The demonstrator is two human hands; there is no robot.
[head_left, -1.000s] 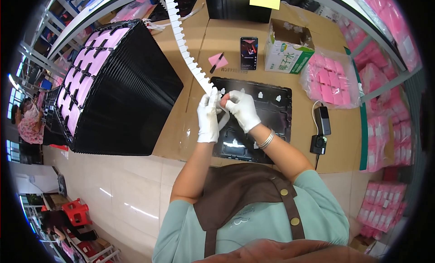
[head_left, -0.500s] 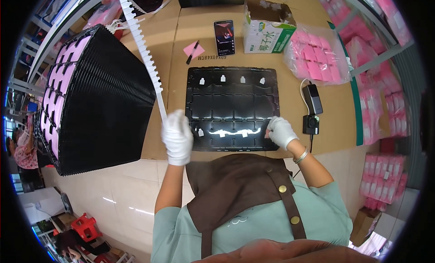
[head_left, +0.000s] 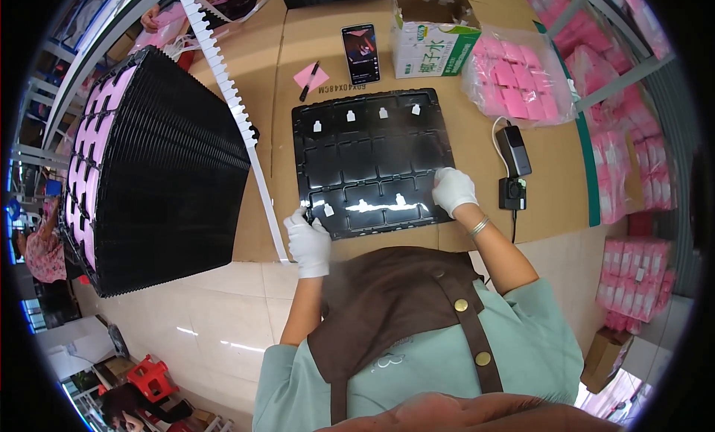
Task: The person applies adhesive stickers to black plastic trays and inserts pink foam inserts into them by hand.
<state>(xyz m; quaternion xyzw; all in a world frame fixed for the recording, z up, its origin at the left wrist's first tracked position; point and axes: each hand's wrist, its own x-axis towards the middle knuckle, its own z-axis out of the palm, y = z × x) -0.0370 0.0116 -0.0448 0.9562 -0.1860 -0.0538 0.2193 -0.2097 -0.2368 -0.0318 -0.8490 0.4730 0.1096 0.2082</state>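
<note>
A black plastic tray (head_left: 356,158) with shallow compartments lies before me, slightly tilted in view. Small white bottle-shaped pieces (head_left: 351,116) sit in its far row and more in its near row. My white-gloved left hand (head_left: 308,246) is closed on the tray's near left corner. At the right edge, my gloved right hand (head_left: 453,192) grips the tray, fingers curled on the rim. A long white strip (head_left: 237,108) with a notched edge runs down just left of the tray, its plain end beside my left hand.
A tall stack of black trays (head_left: 175,179) with pink contents leans at the left. Beyond the tray lie a pen (head_left: 310,80) on a pink note, a phone (head_left: 360,54) and an open carton (head_left: 432,41). A bag of pink pieces (head_left: 519,78) and black devices (head_left: 513,150) are right.
My left hand has come down and right from the strip's lower end onto the tray's near left corner. The tray has turned slightly, its right side now farther away.
</note>
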